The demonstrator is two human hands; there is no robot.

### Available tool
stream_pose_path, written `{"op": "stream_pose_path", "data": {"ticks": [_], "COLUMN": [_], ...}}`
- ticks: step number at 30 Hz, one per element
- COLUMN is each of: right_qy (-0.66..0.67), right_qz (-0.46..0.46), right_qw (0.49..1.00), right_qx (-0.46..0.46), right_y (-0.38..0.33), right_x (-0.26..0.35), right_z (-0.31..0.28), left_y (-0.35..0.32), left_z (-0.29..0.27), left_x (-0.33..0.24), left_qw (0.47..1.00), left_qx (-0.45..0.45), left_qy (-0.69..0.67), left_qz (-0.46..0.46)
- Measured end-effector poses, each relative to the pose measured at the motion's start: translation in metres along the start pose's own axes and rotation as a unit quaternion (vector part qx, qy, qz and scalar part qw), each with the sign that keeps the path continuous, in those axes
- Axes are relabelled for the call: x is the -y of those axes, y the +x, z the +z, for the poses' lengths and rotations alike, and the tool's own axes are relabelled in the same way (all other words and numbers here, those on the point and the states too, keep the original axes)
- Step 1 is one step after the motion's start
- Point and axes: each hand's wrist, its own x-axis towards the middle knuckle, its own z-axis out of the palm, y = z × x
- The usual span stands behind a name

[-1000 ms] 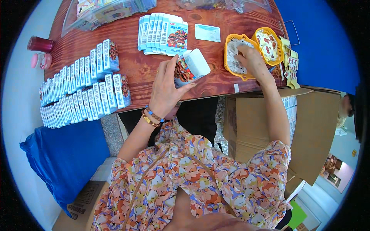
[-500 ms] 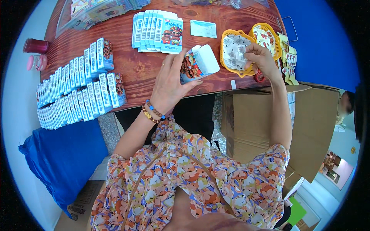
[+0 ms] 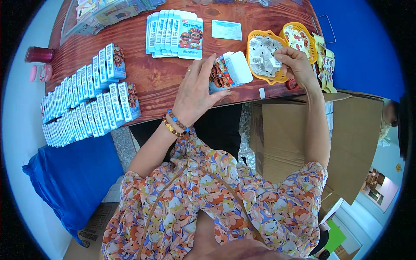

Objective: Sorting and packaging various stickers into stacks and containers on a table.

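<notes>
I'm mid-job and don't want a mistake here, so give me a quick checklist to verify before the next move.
1. Carton steadied by the left hand: ok, gripped above the table.
2. Carton's white flap folded clear: ok, it stands open.
3. Right hand at the packets: ok, fingertips over the nearer yellow basket.
4. Just one packet between the fingertips: cannot tell, too small.
5. Blue cartons at left in order: ok, two rows.
6. Table's front edge clear: not ok, a small white slip lies there.
</notes>
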Motion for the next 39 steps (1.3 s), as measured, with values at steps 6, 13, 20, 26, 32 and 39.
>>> {"op": "stream_pose_path", "data": {"ticks": [6,13,20,26,32,39], "right_qy": [0.046,-0.168,-0.202,-0.475,-0.412,-0.359], "right_qz": [-0.062,-0.276,-0.187,-0.073,0.036,-0.046], "right_qw": [0.997,0.944,0.961,0.839,0.891,0.905], "right_qx": [-0.006,-0.07,-0.038,-0.255,-0.185,-0.222], "right_y": [-0.025,-0.041,-0.053,0.029,0.055,0.05], "right_x": [0.026,0.037,0.059,0.007,-0.014,-0.016], "right_z": [0.022,0.086,0.088,-0.061,-0.088,-0.095], "left_y": [0.008,0.013,0.01,0.012,0.009,0.014], "left_z": [0.008,0.012,0.011,0.011,0.006,0.003], "left_x": [-0.002,-0.017,-0.011,-0.011,-0.004,-0.002], "left_qw": [0.997,0.993,0.994,0.997,0.998,0.998], "left_qx": [-0.023,-0.04,-0.04,-0.029,-0.036,-0.026], "left_qy": [0.065,0.098,0.097,0.07,0.057,0.051], "left_qz": [0.041,0.06,0.034,0.031,0.021,0.013]}}
